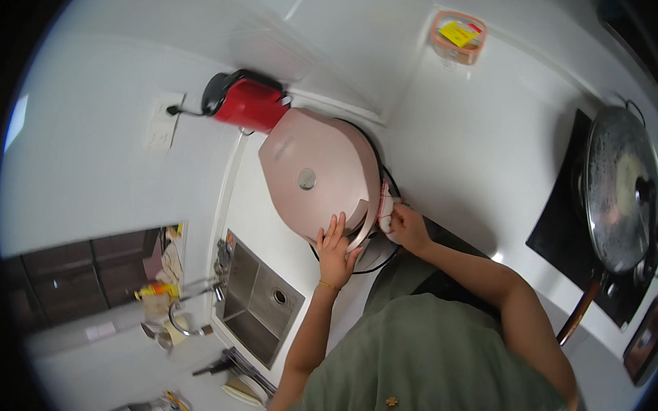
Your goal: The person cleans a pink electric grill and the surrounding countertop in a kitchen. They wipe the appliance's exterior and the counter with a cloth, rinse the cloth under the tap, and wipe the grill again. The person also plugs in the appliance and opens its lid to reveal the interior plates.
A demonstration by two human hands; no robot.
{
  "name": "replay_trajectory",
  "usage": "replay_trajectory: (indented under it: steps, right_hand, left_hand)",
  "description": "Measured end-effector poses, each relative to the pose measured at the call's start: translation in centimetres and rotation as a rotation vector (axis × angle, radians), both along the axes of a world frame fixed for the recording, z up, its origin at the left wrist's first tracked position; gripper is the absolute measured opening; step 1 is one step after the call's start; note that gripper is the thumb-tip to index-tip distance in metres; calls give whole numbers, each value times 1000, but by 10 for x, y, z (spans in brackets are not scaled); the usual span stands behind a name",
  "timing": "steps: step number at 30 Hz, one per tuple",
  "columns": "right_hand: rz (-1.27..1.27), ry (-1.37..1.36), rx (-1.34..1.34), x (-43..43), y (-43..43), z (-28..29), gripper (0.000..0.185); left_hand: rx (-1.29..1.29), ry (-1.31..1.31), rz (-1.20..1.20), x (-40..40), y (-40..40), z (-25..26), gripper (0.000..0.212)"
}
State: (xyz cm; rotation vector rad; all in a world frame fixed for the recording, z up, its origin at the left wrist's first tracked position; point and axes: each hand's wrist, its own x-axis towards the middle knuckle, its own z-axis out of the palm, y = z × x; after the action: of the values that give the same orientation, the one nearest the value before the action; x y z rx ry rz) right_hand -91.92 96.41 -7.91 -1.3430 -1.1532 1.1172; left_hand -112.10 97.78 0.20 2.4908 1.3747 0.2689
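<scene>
A pink round electric griddle (331, 161) with its lid down stands on the white counter before me. My left hand (337, 252) lies on its front rim beside the handle, fingers spread over the lid. In my right hand (408, 228) is a white cloth with a red edge (385, 208), pressed against the right side of the griddle. A black power cord (392, 178) curves around that side. My fingertips partly hide the cloth.
A red and black appliance (251, 100) stands behind the griddle. The steel sink (259, 299) is at the left. On the right, a glass-lidded pan (621, 191) sits on a black hob (553, 232). A lidded food box (458, 37) stands in the far corner.
</scene>
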Motion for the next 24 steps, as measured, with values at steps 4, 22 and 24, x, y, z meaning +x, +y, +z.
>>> replay_trajectory:
  steps: [4, 22, 24]
  right_hand:
    - [-227, 135, -111, 1, 13, -9, 15]
    - [206, 155, -446, -43, 118, 17, 64]
    - [241, 127, -447, -58, 124, 18, 58]
  left_hand:
    - [-66, -157, 36, -8, -5, 14, 27]
    - [89, -281, 265, -36, -52, -10, 27]
    - [59, -305, 284, -42, -55, -12, 28]
